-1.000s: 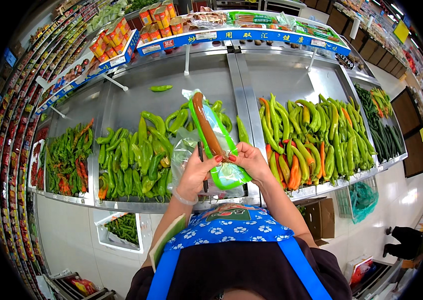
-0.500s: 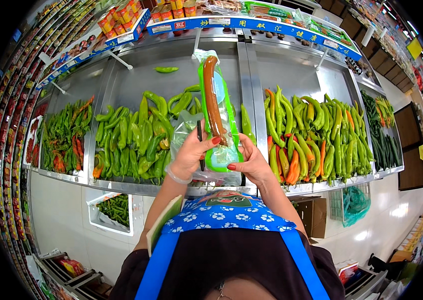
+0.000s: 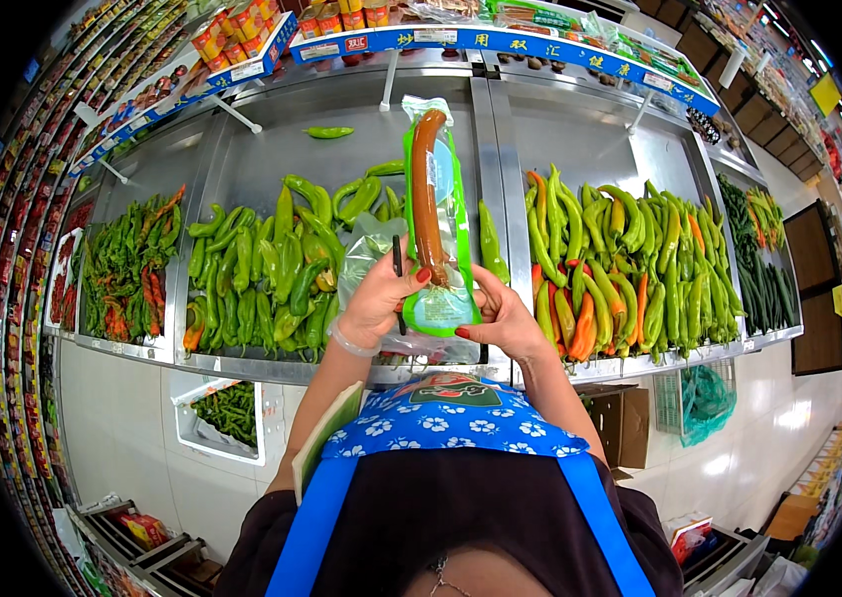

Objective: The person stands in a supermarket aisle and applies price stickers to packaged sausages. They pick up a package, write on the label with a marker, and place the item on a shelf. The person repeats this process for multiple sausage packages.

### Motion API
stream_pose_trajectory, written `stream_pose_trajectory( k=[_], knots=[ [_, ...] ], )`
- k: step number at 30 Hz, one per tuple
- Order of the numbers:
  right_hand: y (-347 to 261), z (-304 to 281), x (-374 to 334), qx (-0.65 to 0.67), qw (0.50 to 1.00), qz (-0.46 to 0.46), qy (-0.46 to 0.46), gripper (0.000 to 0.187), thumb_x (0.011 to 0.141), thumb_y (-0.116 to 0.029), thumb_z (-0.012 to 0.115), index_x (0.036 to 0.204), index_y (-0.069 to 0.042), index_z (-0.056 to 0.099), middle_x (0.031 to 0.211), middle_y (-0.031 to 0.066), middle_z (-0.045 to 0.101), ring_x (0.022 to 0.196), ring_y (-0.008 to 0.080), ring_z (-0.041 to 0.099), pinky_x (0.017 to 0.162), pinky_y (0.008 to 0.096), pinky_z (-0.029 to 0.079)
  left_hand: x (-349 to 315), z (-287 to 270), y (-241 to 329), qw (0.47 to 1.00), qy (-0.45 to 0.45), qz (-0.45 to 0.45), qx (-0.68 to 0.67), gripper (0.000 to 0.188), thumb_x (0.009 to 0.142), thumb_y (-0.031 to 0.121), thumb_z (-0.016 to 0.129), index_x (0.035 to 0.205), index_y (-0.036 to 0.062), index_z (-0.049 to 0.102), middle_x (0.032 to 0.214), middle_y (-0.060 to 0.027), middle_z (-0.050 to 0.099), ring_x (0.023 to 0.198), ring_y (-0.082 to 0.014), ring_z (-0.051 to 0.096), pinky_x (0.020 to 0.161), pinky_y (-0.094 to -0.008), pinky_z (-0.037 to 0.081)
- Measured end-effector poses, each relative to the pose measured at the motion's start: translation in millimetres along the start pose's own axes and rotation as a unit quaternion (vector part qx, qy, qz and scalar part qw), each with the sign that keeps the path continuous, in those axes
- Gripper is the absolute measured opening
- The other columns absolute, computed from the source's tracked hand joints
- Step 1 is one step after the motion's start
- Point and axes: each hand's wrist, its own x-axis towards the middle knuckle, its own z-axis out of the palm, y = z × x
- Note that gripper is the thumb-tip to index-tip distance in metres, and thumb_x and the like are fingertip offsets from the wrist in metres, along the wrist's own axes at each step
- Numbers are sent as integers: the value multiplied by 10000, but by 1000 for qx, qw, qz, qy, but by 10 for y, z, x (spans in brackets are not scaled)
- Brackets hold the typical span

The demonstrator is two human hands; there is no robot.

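Note:
Upright before me is a packaged sausage (image 3: 428,199), long and brown, in a clear pouch with a bright green border. My left hand (image 3: 381,297) pinches the pouch's lower left edge, thumb on its front. Also in that hand is a thin black stick (image 3: 398,284), perhaps a pen, and a crumpled clear plastic bag (image 3: 366,249) hangs beside it. At the pouch's lower right corner, my right hand (image 3: 506,313) grips with thumb in front and fingers behind. Both hands are above the front of a metal vegetable display (image 3: 341,370).
Long green peppers (image 3: 272,269) fill the left bin, mixed green and orange peppers (image 3: 630,269) the right. Behind runs a blue-edged shelf (image 3: 540,48) with cans (image 3: 242,35). Below stand a white foam box (image 3: 222,418), a cardboard box (image 3: 625,428) and a basket with a teal bag (image 3: 708,400).
The sausage pouch has turned slightly and now faces me more squarely, its lower label showing more. Both hands keep their grip and have barely shifted.

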Motion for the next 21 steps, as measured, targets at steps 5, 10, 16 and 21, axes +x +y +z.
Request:
stream_pose_trajectory(
  k=[5, 10, 16, 21],
  knots=[
    [-24, -3, -20, 2, 1000, 5, -11, 888, 701, 218, 587, 1485, -31, 253, 1213, 100, 612, 1027, 93, 593, 823, 221, 490, -8, -7, 11, 1000, -4, -3, 11, 634, 883, 47, 645, 1434, 30, 332, 1254, -80, 557, 1134, -172, 550, 968, -324, 452],
    [-55, 30, -35, 12, 1000, 0, -12, 885, 698, 226, 574, 1485, -24, 255, 1236, 94, 602, 1036, 87, 592, 806, 212, 492, -11, -10, 6, 1000, -4, -4, 12, 622, 884, 42, 644, 1428, 28, 342, 1249, -76, 559, 1128, -171, 552, 970, -323, 449],
    [-98, 47, -46, 17, 999, 0, -27, 887, 694, 228, 591, 1482, -18, 265, 1247, 95, 598, 1053, 92, 592, 810, 216, 496, -17, 8, 5, 1000, -4, -7, 2, 610, 888, 47, 640, 1422, 20, 346, 1240, -77, 564, 1121, -172, 558, 970, -321, 447],
    [-136, 107, -59, 36, 999, -11, -23, 851, 715, 228, 560, 1478, -19, 276, 1252, 96, 595, 1086, 118, 589, 879, 248, 482, -16, -4, 4, 1000, -12, -8, -1, 601, 888, 66, 647, 1412, 19, 357, 1230, -80, 569, 1121, -177, 560, 970, -322, 448]
  ],
)
